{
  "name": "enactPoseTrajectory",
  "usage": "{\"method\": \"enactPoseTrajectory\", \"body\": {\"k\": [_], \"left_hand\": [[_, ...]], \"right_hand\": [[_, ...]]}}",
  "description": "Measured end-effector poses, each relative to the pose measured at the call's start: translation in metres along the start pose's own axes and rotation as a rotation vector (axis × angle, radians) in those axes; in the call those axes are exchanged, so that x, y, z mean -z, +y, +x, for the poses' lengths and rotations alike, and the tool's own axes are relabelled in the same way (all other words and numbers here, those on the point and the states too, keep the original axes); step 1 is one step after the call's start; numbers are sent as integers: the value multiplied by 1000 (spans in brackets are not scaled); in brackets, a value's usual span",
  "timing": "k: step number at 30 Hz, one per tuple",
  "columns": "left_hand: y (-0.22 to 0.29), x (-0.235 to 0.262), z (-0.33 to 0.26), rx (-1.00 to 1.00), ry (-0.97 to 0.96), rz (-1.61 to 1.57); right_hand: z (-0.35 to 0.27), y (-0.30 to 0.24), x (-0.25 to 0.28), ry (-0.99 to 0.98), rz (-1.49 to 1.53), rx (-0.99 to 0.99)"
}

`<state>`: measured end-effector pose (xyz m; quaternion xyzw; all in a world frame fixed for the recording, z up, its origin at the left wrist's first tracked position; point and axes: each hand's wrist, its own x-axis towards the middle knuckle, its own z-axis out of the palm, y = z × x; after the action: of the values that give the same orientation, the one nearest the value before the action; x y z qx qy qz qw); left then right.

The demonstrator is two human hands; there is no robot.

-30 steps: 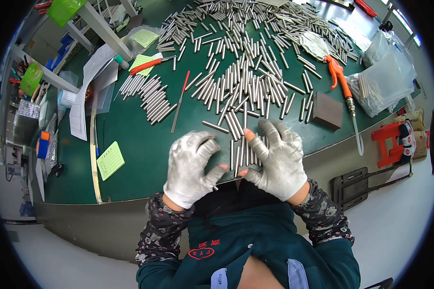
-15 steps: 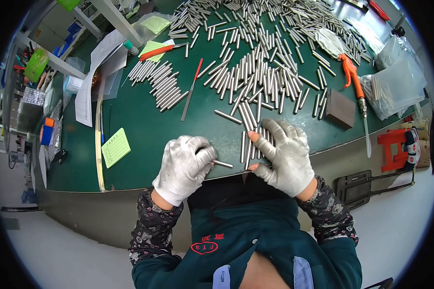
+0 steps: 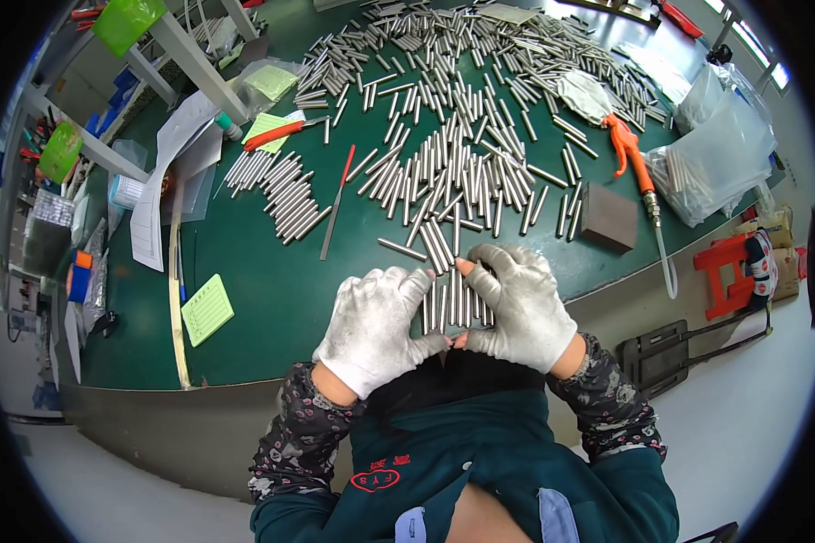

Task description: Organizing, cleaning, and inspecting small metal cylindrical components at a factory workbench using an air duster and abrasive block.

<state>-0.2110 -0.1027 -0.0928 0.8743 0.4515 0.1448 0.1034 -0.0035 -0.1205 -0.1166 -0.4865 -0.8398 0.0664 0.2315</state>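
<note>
A short row of shiny metal pins (image 3: 443, 306) lies side by side at the table's front edge. My left hand (image 3: 376, 321), in a white glove, grips the row from the left, thumb near its lower ends and index finger near the upper ends. From the right, my gloved right hand (image 3: 520, 308) closes on the same row; its bare thumb and index fingertips show. The two thumbs nearly meet at the table edge. Just beyond the fingers, a few loose pins (image 3: 436, 246) point toward the row, and one single pin (image 3: 402, 249) lies to their left.
A large heap of pins (image 3: 453, 167) spreads over the green table (image 3: 254, 353). Left are a neat pin group (image 3: 294, 204), a file (image 3: 338, 206), an orange-handled knife (image 3: 276, 135) and a green card (image 3: 207, 310). Right are a brown block (image 3: 608, 217) and an orange air gun (image 3: 632, 154).
My left hand has moved right, bringing the pin it held to the row, and now meets the row's left side. My right hand stays at the row. The view has shifted slightly.
</note>
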Motion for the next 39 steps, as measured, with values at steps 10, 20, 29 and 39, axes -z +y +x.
{"method": "enactPoseTrajectory", "body": {"k": [10, 20, 29, 39], "left_hand": [[-20, -5, 5, -150, 125, -227], [-30, -8, 36, 25, 120, 150], [-33, -7, 32, 114, 106, 190], [-36, -10, 25, 203, 108, 148]], "right_hand": [[13, 14, 12, 45, 161, 66], [64, 0, -2, 22, 13, -227], [77, -4, -7, -83, 10, -304], [85, 1, -8, -134, -15, -230]]}}
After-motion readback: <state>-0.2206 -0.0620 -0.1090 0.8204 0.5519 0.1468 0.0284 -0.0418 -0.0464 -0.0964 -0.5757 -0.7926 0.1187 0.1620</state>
